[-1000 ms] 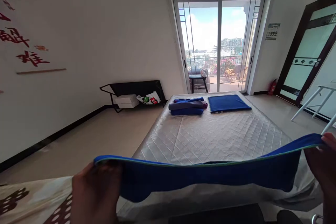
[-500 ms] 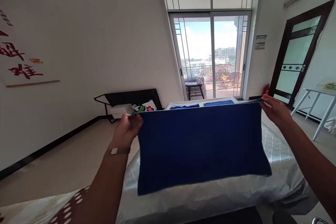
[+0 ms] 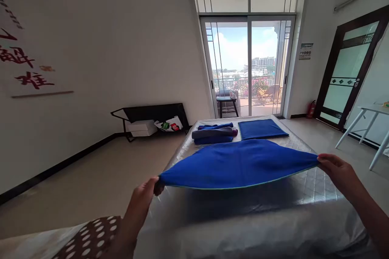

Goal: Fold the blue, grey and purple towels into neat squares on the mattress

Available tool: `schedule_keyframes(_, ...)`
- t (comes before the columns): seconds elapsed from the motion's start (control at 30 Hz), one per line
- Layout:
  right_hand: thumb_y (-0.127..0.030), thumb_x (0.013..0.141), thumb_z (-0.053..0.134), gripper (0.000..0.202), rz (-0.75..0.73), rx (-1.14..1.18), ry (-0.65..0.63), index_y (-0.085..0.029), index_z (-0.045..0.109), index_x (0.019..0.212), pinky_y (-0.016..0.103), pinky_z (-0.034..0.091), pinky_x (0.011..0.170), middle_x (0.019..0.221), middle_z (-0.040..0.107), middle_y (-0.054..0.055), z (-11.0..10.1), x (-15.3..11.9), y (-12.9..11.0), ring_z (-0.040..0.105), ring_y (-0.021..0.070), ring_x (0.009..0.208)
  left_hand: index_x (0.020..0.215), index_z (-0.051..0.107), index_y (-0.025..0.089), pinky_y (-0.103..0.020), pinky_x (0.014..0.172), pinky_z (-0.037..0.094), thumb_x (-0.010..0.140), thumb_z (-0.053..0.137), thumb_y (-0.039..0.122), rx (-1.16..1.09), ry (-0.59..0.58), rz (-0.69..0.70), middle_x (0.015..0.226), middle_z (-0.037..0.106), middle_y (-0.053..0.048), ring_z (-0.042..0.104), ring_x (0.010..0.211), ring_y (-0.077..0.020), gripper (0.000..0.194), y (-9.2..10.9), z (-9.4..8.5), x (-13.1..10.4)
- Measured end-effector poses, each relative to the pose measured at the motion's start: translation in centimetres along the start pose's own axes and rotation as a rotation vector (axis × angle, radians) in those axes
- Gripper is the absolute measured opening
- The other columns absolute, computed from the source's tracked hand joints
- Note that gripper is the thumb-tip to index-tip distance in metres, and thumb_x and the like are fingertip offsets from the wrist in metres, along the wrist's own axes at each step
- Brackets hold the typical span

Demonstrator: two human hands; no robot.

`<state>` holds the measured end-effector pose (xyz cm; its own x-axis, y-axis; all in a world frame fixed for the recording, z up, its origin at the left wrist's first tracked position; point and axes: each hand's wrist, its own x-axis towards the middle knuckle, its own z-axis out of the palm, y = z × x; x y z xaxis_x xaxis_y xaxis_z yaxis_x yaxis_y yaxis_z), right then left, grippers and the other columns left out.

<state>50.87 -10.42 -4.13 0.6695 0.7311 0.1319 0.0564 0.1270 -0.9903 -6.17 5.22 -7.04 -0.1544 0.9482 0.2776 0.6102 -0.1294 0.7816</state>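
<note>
A blue cloth [image 3: 237, 164] with a thin green edge is stretched between my two hands, its near edge sagging above a plastic-covered mattress [image 3: 237, 226]. My left hand [image 3: 148, 188] is closed on the near left corner. The near right corner is pinched in my right hand [image 3: 332, 166]. Beyond the cloth, a flat folded blue cloth [image 3: 261, 128] lies on the mattress. To its left is a small pile of blue and grey cloths [image 3: 214, 132].
A black rack [image 3: 152, 113] holding a white box [image 3: 142, 128] and a bag [image 3: 168, 124] stands by the left wall. Brown dotted fabric [image 3: 91, 238] lies at the lower left. A white table [image 3: 375, 109] is at the right, near a fire extinguisher [image 3: 311, 109].
Both hands have come down with the cloth. It hung upright before; now it spreads out forward over the mattress, uncovering the folded cloth and the pile behind it.
</note>
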Motion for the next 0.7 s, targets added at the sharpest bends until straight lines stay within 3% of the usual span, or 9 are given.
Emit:
schedule_keyframes(0.1,-0.045,0.058,0.07,0.018,0.083,-0.374,-0.139,-0.03,0.07,0.069,0.042,0.061,0.081,0.082,0.076,0.003,-1.0,-0.8,5.0,0.073,0.0317,0.086,0.05,0.048,0.025,-0.03,0.055,0.042,0.08,0.033,0.046,0.286,-0.24,-0.095,0.048,0.058,-0.002,0.06,0.055,-0.0217,0.04,-3.1,3.0,-2.3)
schedule_keyframes(0.23,-0.042,0.062,0.055,0.021,-0.061,-0.842,-0.172,-0.028,0.069,0.067,0.04,0.059,0.08,0.084,0.076,0.005,-1.7,-0.7,8.5,0.074,0.0292,0.084,0.068,0.063,0.025,-0.032,0.071,0.044,0.086,0.033,0.044,0.612,-0.318,-0.055,0.074,0.075,-0.005,0.071,0.081,-0.0268,0.039,-4.6,4.8,-4.0)
schedule_keyframes(0.33,-0.043,0.067,0.05,0.025,-0.141,-0.966,-0.148,-0.029,0.07,0.073,0.037,0.058,0.079,0.092,0.077,0.005,-2.1,-0.7,9.1,0.073,0.027,0.085,0.075,0.067,0.026,-0.034,0.079,0.043,0.09,0.032,0.041,0.733,-0.324,-0.027,0.082,0.078,-0.005,0.071,0.09,-0.0273,0.041,-4.6,4.7,-4.7)
schedule_keyframes(0.47,-0.049,0.07,0.048,0.029,-0.15,-0.968,-0.202,-0.031,0.071,0.077,0.035,0.058,0.074,0.091,0.078,0.002,-2.7,-0.9,8.5,0.073,0.0261,0.08,0.076,0.07,0.026,-0.033,0.077,0.043,0.089,0.038,0.037,0.793,-0.307,-0.012,0.079,0.077,-0.005,0.071,0.087,-0.0257,0.036,-4.3,3.9,-5.7)
schedule_keyframes(0.7,-0.053,0.072,0.049,0.031,-0.122,-0.995,-0.329,-0.033,0.072,0.075,0.036,0.057,0.071,0.086,0.078,0.003,-3.5,-1.3,7.9,0.07,0.0267,0.073,0.086,0.076,0.032,-0.037,0.073,0.043,0.076,0.052,0.014,1.017,-0.347,0.18,0.095,0.077,-0.005,0.068,0.088,-0.0285,0.032,-5.7,2.7,-7.4)
